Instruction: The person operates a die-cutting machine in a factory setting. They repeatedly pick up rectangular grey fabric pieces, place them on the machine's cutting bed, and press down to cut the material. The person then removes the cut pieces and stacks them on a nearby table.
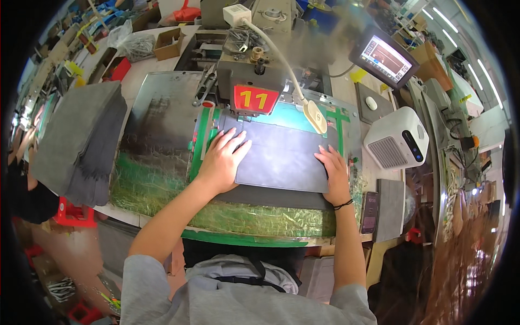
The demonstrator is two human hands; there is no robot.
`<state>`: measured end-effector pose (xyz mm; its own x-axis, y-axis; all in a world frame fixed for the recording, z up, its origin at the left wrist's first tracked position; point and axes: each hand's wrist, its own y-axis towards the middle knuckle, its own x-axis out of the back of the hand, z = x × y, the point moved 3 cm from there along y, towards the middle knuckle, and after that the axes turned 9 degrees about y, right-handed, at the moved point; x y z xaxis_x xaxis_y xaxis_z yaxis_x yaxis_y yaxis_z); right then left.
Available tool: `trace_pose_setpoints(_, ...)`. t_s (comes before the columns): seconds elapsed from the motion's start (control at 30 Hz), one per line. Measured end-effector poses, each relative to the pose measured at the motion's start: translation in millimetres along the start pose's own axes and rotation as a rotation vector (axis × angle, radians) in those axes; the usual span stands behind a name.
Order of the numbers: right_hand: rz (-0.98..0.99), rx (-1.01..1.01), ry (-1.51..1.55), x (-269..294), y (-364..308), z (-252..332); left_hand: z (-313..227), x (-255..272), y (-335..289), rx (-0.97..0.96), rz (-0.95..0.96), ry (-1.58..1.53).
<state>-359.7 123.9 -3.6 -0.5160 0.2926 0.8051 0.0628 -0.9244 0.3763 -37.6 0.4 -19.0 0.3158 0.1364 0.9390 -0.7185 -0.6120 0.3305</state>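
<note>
A grey rectangular sheet [284,162], of fabric or leather by its look, lies flat under the machine head [249,73]. My left hand [223,160] rests on its left edge, fingers stretched out and pressing lightly toward the far corner. At the right edge lies my right hand [335,174], its fingers spread over the border of the sheet. A darker grey piece [271,198] shows beneath the near edge. The far edge runs up to the machine, below a red plate [254,99]. A white lamp [314,116] on a bent neck lights the sheet.
Stacked grey sheets [76,141] hang over the table's left side. On the right stand a white fan-like box [397,139], a mouse [371,103], a phone [370,212] and a tilted screen [383,57]. Green tape [205,135] borders the work area. Another person's dark sleeve [32,197] is far left.
</note>
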Motion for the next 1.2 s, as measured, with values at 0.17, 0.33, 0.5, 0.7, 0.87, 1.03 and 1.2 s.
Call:
trace_pose_setpoints(0.17,-0.007,-0.018,0.011,-6,3,12,13,9,-4,0.008,-0.021,-0.04)
trace_pose_setpoints(0.33,-0.072,-0.002,0.075,-19,4,-2,21,10,-3,0.001,-0.026,-0.085)
trace_pose_setpoints(0.5,-0.209,-0.05,0.201,-16,-10,1,14,23,0,0.009,-0.019,-0.153)
trace_pose_setpoints(0.7,-0.612,-0.297,0.225,37,-112,42,-9,61,-43,0.221,-0.181,-0.402)
trace_pose_setpoints(0.87,-0.836,-0.607,-0.302,70,-228,14,-18,52,-92,0.273,-0.257,-0.603)
trace_pose_setpoints(1.03,-0.632,-0.576,-0.37,74,-253,10,-18,30,-105,0.424,-0.266,-0.76)
trace_pose_setpoints(1.2,-0.692,-0.476,-0.139,71,-261,13,-3,22,-103,0.417,-0.272,-0.929)
